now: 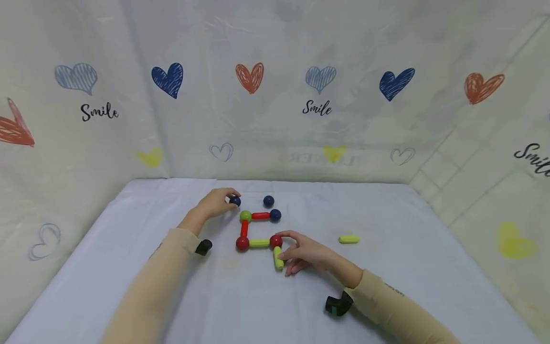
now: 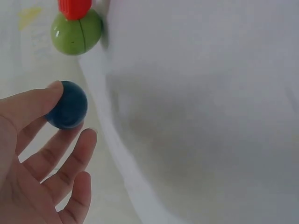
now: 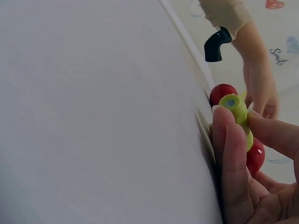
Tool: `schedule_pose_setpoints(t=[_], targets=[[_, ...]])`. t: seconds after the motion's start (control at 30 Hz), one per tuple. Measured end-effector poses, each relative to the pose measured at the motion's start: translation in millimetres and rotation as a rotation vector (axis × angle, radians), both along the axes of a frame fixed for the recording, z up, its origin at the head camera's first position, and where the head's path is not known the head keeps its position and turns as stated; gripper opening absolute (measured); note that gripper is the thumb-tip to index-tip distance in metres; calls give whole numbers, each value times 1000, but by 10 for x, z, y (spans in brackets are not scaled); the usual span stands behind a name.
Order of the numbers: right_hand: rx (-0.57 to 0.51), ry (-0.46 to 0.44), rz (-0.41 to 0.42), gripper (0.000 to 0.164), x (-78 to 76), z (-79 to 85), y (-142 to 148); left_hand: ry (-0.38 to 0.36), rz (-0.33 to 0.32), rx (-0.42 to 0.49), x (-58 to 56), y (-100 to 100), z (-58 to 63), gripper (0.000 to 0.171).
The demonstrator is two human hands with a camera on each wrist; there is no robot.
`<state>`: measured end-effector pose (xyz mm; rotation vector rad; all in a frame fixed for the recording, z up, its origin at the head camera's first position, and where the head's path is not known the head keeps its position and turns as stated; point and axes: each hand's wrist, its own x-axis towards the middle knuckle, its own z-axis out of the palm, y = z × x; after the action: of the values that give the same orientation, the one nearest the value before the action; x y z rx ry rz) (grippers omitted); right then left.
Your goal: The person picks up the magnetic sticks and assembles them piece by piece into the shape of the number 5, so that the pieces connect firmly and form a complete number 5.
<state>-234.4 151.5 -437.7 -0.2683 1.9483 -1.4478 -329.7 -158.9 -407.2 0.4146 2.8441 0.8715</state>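
My left hand (image 1: 215,203) pinches a dark blue ball (image 2: 70,106) between thumb and fingers, just left of the green ball (image 1: 245,216). My right hand (image 1: 311,251) holds a yellow-green stick (image 1: 278,258) between thumb and fingers, with a fingertip at the red ball (image 1: 276,241) on the stick's far end. A round metal disc shows in the stick's near end in the right wrist view. Another yellow-green stick (image 1: 259,242) joins this ball to a second red ball (image 1: 242,243). From there a red stick (image 1: 244,228) runs to the green ball, and another red stick (image 1: 260,216) reaches a blue ball (image 1: 275,215).
A loose dark blue ball (image 1: 268,201) lies behind the joined pieces. To the right, a single yellow-green stick (image 1: 349,239) lies on the white tablecloth (image 1: 240,306). A curtain (image 1: 275,119) printed with hearts hangs behind the table.
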Motion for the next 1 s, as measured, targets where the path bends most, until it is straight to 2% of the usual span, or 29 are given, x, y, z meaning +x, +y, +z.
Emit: schedule_pose_setpoints(t=[0.17,0.4,0.6,0.7,0.83,1.0], targets=[[-19,-13,6,71,-25,2,13,17,-22,-15,89,-72,22,38],[-22,-7,32,70,-35,-3,10,28,-12,13,264,-169,22,40],[18,12,36,71,-34,-13,28,83,2,-5,523,-140,117,42],[13,21,33,70,-45,-12,41,104,-11,15,664,-95,155,41],[0,26,33,69,-61,-15,45,102,-46,53,831,-30,149,39],[-10,27,49,69,-63,-38,25,66,-96,102,1008,42,98,35]])
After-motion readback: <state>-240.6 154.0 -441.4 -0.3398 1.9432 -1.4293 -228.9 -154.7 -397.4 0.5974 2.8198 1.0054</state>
